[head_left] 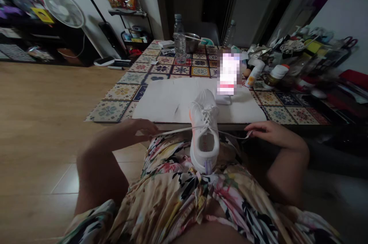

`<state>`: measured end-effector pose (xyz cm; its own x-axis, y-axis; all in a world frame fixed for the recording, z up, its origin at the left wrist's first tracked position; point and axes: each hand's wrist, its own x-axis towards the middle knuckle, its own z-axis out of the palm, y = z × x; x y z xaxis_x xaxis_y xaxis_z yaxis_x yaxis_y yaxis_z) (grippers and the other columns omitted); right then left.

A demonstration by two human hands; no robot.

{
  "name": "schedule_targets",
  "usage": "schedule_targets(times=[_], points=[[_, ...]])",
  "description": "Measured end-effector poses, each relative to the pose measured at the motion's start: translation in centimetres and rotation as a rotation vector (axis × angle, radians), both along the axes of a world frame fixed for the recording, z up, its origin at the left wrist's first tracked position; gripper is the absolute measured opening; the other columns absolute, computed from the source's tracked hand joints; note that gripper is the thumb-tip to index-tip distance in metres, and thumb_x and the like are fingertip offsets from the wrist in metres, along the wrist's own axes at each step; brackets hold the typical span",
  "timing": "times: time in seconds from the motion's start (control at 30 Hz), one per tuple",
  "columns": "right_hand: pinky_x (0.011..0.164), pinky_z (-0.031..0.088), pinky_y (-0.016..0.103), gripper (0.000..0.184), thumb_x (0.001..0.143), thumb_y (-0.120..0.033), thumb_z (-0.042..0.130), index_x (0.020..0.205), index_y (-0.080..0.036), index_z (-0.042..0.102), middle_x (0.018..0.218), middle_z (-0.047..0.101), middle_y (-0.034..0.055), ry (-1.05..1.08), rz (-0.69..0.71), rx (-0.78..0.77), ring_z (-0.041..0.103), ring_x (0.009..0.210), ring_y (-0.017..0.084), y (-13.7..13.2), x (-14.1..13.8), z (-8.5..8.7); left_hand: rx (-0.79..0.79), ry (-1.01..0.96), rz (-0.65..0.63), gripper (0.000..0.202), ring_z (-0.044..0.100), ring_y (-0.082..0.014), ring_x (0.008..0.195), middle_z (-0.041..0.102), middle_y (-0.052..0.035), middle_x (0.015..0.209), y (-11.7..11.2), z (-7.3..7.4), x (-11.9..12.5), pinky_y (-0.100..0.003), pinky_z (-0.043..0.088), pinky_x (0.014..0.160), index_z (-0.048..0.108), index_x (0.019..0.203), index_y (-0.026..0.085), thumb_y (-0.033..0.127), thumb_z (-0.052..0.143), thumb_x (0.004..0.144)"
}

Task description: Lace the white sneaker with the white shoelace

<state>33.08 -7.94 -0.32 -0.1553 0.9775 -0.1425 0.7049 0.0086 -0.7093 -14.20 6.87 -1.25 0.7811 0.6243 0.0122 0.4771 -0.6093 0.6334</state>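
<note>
White lace-up sneaker [197, 136] shows an orange-tinted side [193, 132] and lilac heel tab [207, 166]. Left hand [145, 127] and right hand [263, 130] each pinch its white laces [178, 131].

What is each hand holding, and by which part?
The lace of the white shoe: right hand near one end; left hand on the opposite length, exact grip unclear.
</note>
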Motion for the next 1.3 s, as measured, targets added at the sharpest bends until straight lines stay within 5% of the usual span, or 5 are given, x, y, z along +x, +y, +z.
schedule_targets(times=[0.33,0.57,0.73,1.0,1.3], points=[[0.082,0.049,0.033,0.012,0.091,-0.027,0.059,0.099,-0.021,0.067,0.097,0.070,0.0062,0.049,0.212,0.370,0.063,0.090,0.020,1.0,-9.8,1.2,0.067,-0.213,-0.010,0.025,0.067,-0.0190,0.096,0.073,-0.0073,0.106,-3.9,2.0,8.1,-0.029,0.050,0.085,0.066,0.111,0.020,0.031,0.052,0.093],[0.072,0.047,0.027,0.009,0.090,-0.026,0.061,0.090,-0.018,0.066,0.084,0.068,0.0012,0.220,0.258,0.257,0.061,0.077,0.015,1.5,-9.9,0.2,-0.104,-0.321,0.072,0.014,0.055,-0.0139,0.071,0.063,-0.0011,0.076,-4.0,-0.5,11.8,-0.025,0.045,0.066,0.062,0.085,0.016,0.029,0.057,0.088],[0.080,0.049,0.031,0.022,0.086,-0.042,0.070,0.078,-0.021,0.072,0.087,0.068,0.0029,0.658,0.330,0.333,0.063,0.083,0.016,2.0,-9.7,-0.5,-0.367,-0.493,-0.157,0.021,0.056,-0.0147,0.078,0.061,-0.0035,0.082,-4.2,0.6,10.8,-0.027,0.047,0.073,0.062,0.082,0.016,0.036,0.062,0.088],[0.077,0.054,0.037,0.038,0.068,-0.062,0.078,0.068,-0.026,0.065,0.073,0.068,0.0006,1.052,-0.013,0.351,0.066,0.078,0.020,3.1,-13.9,-2.1,-0.691,-1.020,-0.167,0.031,0.062,-0.0170,0.080,0.065,-0.0041,0.079,-6.0,0.1,13.9,-0.032,0.049,0.077,0.064,0.069,0.017,0.045,0.076,0.078],[0.049,0.042,0.025,0.034,0.074,-0.055,0.076,0.074,-0.023,0.066,0.070,0.060,-0.0024,0.974,-0.194,0.410,0.046,0.049,0.009,3.2,-15.5,-2.0,-0.485,-0.949,0.021,0.033,0.054,-0.0120,0.062,0.057,-0.0012,0.069,-5.4,-0.5,14.9,-0.027,0.047,0.062,0.069,0.067,0.017,0.048,0.076,0.077]])
